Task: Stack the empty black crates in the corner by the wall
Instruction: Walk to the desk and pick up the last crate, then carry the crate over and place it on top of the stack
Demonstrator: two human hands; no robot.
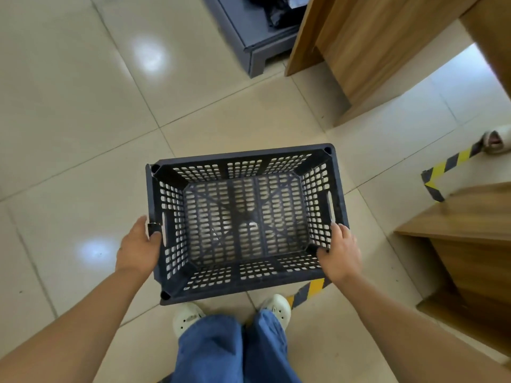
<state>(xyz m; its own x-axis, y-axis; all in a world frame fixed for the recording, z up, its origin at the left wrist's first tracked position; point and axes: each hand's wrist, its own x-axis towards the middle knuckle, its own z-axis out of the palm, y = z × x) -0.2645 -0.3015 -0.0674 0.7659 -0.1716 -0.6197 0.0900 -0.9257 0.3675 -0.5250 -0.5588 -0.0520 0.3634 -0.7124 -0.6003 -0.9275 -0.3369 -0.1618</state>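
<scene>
While it is held over the tiled floor (83, 106) at the frame's centre, the black crate (244, 222) is seen mouth-up and empty, its long axis running left to right. Its left short wall is gripped by the left hand (139, 246), thumb on the rim; its lower right corner is clasped by the right hand (339, 251), fingers curled over the rim. Striped tape (309, 290) is partly hidden beneath it. Wooden furniture (373, 45) is cut off at upper right.
</scene>
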